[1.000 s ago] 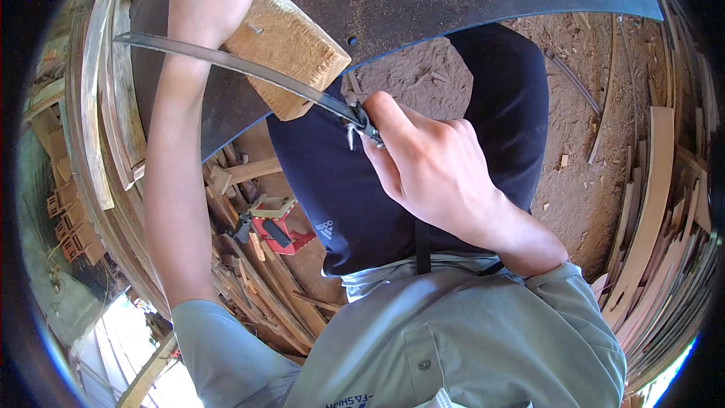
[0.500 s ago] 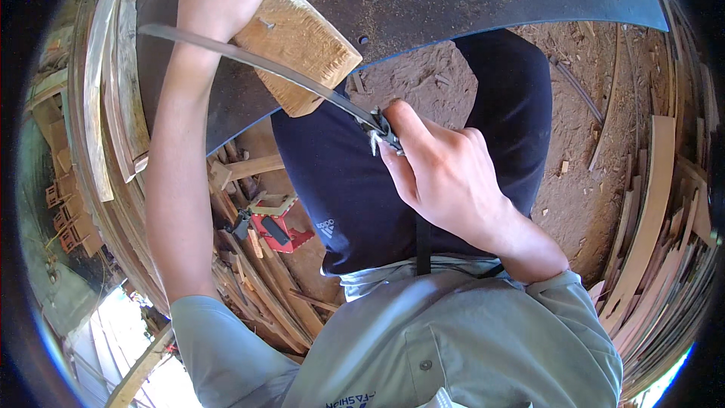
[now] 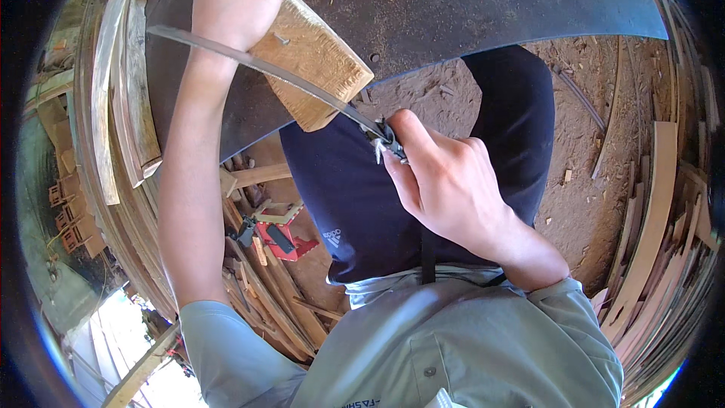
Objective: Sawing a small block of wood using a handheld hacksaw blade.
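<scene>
My right hand [image 3: 453, 174] is closed round the dark, wrapped grip of a long, narrow metal blade [image 3: 302, 85]. The blade runs up and left, over a tapered wooden block [image 3: 323, 60], its far end passing across my left wrist. A small nail [image 3: 282, 39] sticks up from the block, which lies on a dark board [image 3: 445, 0] and overhangs the near edge. My left hand [image 3: 238, 0] is beyond the block's left side, at the top of the view, fingers curled together; what they hold, if anything, is cut off by the frame.
Long wooden strips [image 3: 113, 83] lie along the left. More strips and planks [image 3: 653, 227] are stacked at the right. A red and cream object [image 3: 281, 233] sits on the ground beside my leg. Wood chips lie scattered over the dirt floor [image 3: 578, 204].
The whole view has shifted slightly, so things appear lower and to the right. Both hands and the blade keep nearly the same places against the block. A yellowish piece now shows at the top edge.
</scene>
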`<state>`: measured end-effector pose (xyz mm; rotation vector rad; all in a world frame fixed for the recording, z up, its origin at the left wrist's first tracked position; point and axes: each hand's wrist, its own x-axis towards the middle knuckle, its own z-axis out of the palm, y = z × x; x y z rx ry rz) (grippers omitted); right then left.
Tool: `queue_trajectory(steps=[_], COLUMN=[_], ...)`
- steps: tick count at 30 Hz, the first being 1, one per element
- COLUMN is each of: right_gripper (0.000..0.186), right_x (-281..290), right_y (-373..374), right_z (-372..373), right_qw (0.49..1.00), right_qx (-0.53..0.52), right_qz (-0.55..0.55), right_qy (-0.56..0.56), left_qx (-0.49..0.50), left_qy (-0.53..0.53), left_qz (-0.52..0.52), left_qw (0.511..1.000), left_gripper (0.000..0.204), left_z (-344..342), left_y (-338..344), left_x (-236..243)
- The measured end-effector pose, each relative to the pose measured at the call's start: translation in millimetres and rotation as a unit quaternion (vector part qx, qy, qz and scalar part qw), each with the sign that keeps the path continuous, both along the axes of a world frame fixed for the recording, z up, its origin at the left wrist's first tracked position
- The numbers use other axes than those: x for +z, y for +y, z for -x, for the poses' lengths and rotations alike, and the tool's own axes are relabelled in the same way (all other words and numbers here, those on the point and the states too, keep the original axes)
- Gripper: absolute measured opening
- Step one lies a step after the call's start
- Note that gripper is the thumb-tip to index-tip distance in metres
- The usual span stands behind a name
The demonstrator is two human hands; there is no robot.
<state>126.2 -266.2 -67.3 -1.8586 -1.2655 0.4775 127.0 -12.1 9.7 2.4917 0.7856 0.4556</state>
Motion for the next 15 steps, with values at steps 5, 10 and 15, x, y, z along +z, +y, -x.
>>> queue_trajectory(steps=[5,10,15], right_gripper=[0.019,0.019,0.019], right_x=[-4.9,-2.8,-2.4], right_y=[-7.0,-0.7,-4.9], right_z=[3.0,0.8,-0.4], right_qw=[1.0,1.0,1.0], right_qx=[0.008,0.008,0.005], right_qz=[0.005,-0.009,-0.006], right_qy=[0.005,0.006,0.002], left_qx=[-0.004,0.006,0.001], left_qy=[-0.005,-0.008,-0.003], left_qz=[0.008,0.008,0.011], left_qw=[1.0,1.0,1.0], left_gripper=[0.051,0.051,0.051], left_z=[1.0,-0.3,-0.5], left_y=[2.6,-0.3,0.3], left_x=[-1.4,-0.5,-1.2])
